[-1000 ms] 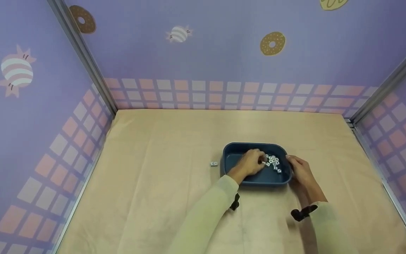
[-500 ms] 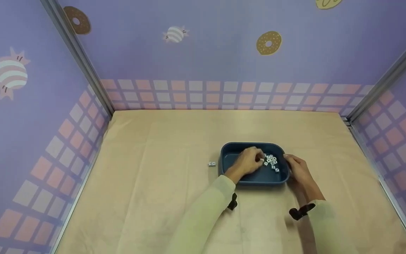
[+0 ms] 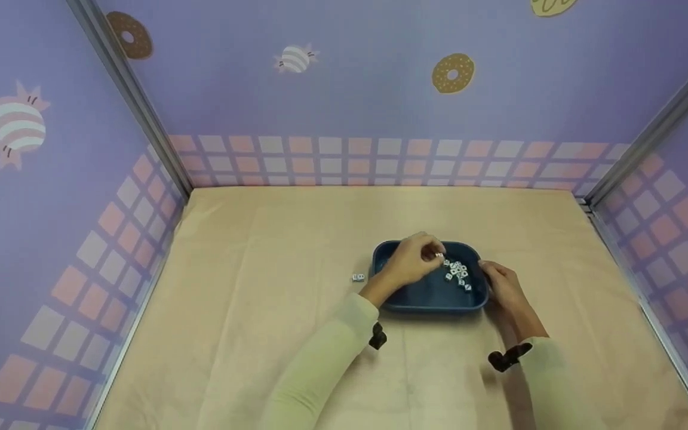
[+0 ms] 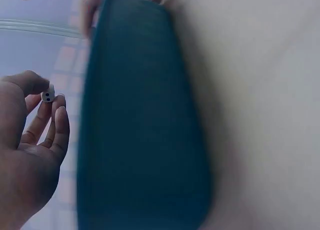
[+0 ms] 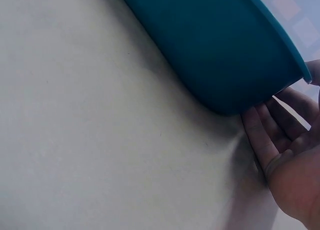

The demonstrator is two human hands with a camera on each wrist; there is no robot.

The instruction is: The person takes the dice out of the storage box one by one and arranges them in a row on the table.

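Pinching one white die [image 4: 48, 94], the left hand [image 3: 409, 260] has thumb and fingertips closed right on it, and there are two dark dots on the face turned to the left wrist camera! The other fingers of that hand curve loosely, gaps between them. That die is up over the far part of the one blue box [image 3: 432, 309], just beside the heap.

And the heap, let's count: roughly a dozen white dice [image 3: 457, 270] inside the box, bunched toward its right end; some overlap, so the exact number can't be told. Outside, two dice [image 3: 358, 278] show on the cloth [image 3: 284, 251], side by side, near the box's left end and apart from it.

Over to the right hand [image 3: 503, 288], and it's clamped on the right end of the box: thumb up at the rim, fingers against the outer wall lower down, spread a little from one another. The box itself sits flat on the cloth, right of the middle.

Two pale sleeves [image 3: 323, 349], one per arm, and a dark strap [image 3: 506, 359] at each wrist. Up on the purple walls [image 3: 368, 36], three doughnut prints [image 3: 463, 77], one cut off at the top, and two striped sweet prints [image 3: 18, 124].
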